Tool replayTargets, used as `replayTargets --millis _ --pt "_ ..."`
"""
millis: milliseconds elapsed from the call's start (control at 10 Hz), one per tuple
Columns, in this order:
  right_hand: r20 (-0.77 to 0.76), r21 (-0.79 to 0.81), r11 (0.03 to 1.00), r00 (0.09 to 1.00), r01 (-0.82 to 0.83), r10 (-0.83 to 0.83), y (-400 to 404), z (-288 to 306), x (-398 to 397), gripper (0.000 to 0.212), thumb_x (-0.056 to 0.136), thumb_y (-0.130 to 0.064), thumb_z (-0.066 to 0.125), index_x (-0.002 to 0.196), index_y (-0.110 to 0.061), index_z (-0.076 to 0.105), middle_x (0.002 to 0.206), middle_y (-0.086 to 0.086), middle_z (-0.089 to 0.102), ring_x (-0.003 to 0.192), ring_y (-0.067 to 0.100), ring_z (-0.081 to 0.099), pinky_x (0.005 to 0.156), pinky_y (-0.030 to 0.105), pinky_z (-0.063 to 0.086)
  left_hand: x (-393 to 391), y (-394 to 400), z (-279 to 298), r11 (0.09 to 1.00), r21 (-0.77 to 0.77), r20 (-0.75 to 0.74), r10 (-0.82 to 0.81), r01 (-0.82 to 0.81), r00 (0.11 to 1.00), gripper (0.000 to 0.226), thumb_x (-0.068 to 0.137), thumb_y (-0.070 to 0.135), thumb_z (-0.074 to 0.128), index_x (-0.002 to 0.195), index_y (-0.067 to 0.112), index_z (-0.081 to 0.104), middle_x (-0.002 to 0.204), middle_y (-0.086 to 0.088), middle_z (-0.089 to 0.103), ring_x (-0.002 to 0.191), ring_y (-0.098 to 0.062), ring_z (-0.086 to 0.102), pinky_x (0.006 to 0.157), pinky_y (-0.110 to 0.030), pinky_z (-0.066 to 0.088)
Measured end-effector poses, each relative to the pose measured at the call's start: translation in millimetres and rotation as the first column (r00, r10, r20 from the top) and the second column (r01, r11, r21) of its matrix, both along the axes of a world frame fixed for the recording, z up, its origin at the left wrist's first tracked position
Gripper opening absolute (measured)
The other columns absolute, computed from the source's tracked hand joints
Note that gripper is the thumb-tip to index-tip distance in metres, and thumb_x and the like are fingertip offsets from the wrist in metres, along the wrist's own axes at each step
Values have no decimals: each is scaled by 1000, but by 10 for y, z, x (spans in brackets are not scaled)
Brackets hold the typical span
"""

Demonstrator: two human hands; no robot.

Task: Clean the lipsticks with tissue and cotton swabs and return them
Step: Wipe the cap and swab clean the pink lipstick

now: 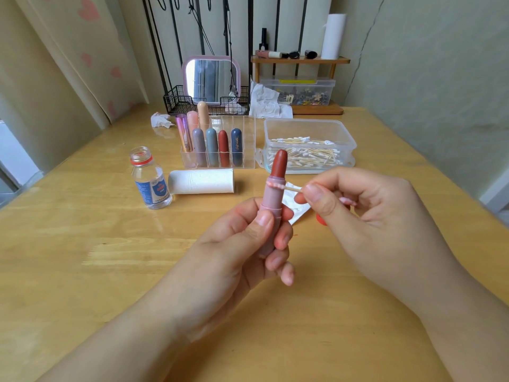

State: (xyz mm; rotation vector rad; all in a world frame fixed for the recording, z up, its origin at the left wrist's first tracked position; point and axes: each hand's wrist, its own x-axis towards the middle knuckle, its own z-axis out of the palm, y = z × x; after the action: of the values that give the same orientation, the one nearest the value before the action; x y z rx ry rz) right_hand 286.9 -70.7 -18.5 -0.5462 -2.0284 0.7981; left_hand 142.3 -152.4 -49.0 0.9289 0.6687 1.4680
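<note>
1. Left hand (248,238) grips pink lipstick (272,205) upright by its lower barrel, above the surface (82,244) middle, bullet twisted out.
2. Right hand (358,210) pinches cotton swab (292,188); pink-stained tip touches the tube collar just under the bullet.
3. Risk: swab slips upward and gouges or smears the exposed bullet, since tip sits right beside it.
4. Risk: thin stick bends or snaps if pressed hard.
5. Organizer (220,158) near far edge holds other lipsticks; swab box (308,128) to its right, open bottle (150,180) and tissue roll (201,181) in front; elbow could tip bottle.
</note>
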Motion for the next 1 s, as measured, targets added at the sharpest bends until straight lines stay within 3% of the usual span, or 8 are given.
replayTargets --millis 300,500,700,1000 --pt "-14 -13 1000 1000 -3 3 -7 0 -8 16 87 -31 58 73 -26 65 57 -2 51 55 17 47 52 14 37 4 -5 17 1000 3 -22 9 -9 1000 22 86 22 50 95 4 59 71 -4 49 56 -13 42 58 -29 48" --pt "-24 -22 1000 1000 -14 13 -22 -15 -22 16 88 -28 57 74 -25 65 56 -16 53 55 2 52 54 8 37 10 -7 19 1000 4 -44 22 -21 999 23 87 21 49 97 2 56 70 -3 49 56 -12 41 57 -28 48" --pt "-9 -18 1000 1000 3 -4 -20 10 -19 18 89 -30 55 74 -27 65 58 -22 56 57 5 53 54 8 38 7 -7 14 1000 -1 -55 25 -26 998 23 86 22 50 96 3 57 71 -2 49 57 -12 41 58 -28 48" --pt "24 -59 996 997 -69 70 -2 -24 -15 19 86 -26 59 69 -23 66 52 -3 55 49 8 42 51 12 33 9 -5 9 1000 6 -50 22 -21 998 22 86 23 51 95 4 57 71 -2 49 57 -12 41 58 -28 47"
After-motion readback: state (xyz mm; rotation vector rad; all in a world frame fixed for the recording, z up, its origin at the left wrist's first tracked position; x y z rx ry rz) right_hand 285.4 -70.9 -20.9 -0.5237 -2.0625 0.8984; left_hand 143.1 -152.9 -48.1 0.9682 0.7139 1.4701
